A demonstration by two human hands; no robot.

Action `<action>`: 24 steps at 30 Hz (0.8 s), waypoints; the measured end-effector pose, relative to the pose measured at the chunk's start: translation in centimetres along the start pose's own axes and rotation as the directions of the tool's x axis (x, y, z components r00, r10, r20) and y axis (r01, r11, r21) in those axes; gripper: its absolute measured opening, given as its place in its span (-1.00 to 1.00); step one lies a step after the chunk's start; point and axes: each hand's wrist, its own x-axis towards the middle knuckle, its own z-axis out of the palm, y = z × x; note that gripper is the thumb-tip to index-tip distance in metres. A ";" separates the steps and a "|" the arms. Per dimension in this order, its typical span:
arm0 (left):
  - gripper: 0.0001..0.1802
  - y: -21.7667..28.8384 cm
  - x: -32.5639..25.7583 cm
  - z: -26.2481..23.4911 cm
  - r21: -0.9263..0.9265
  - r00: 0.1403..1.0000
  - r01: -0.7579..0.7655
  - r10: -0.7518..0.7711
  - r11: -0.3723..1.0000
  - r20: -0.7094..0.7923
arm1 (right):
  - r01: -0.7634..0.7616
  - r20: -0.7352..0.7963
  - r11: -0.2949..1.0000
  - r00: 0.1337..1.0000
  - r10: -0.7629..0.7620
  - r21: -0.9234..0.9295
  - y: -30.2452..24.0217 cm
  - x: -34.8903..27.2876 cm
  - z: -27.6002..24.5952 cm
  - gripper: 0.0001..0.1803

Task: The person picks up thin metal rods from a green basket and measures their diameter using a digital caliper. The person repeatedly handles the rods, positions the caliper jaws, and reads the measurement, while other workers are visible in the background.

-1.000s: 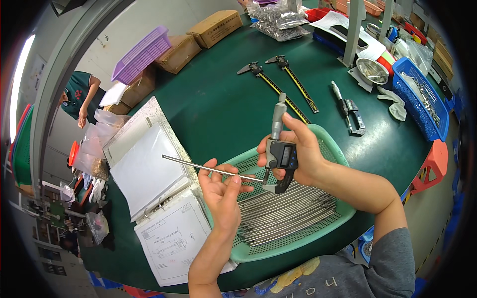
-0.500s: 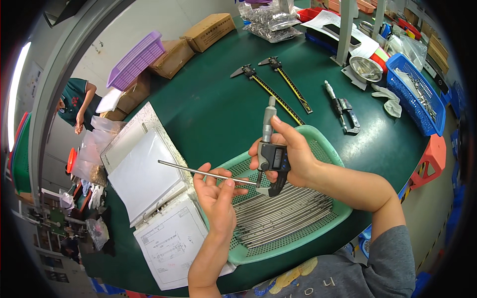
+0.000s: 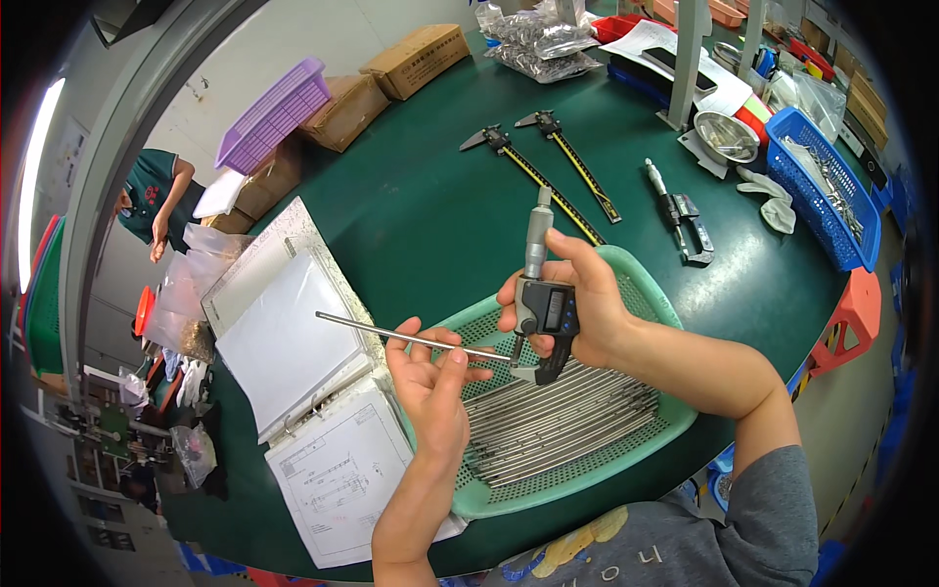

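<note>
My left hand (image 3: 430, 386) pinches a thin metal rod (image 3: 367, 331) between thumb and fingers; the rod slants down to the right. Its right end lies at the jaws of a digital micrometer (image 3: 548, 311), though I cannot tell whether both jaws touch it. My right hand (image 3: 595, 303) is wrapped round the micrometer, thumb on the upright grey barrel. Below both hands, a green plastic basket (image 3: 650, 284) holds many similar metal rods (image 3: 558, 421) lying side by side.
An open binder (image 3: 328, 470) with a drawing lies left of the basket. Beyond are two calipers (image 3: 548, 181) and a second micrometer (image 3: 680, 215). A blue basket (image 3: 822, 186) and a glove (image 3: 771, 201) sit at the right. A person (image 3: 161, 196) stands at the far left.
The whole view has shifted slightly. Both hands keep the same grips, and the rod's end stays at the micrometer's jaws.
</note>
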 end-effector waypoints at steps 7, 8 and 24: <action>-0.49 0.0 0.0 0.0 0.007 1.000 0.003 -0.003 1.000 -0.011 | -0.018 -0.037 0.999 0.999 0.017 -0.037 -0.1 0.1 0.2 -0.26; -0.49 -0.1 0.0 0.0 0.002 1.000 0.004 -0.004 1.000 -0.009 | -0.022 -0.042 0.999 0.999 0.021 -0.032 -0.1 0.0 0.2 -0.27; -0.48 0.0 0.0 0.0 0.008 1.000 0.006 -0.006 1.000 0.017 | -0.031 0.000 0.999 1.000 0.031 0.012 0.1 0.3 -0.1 -0.31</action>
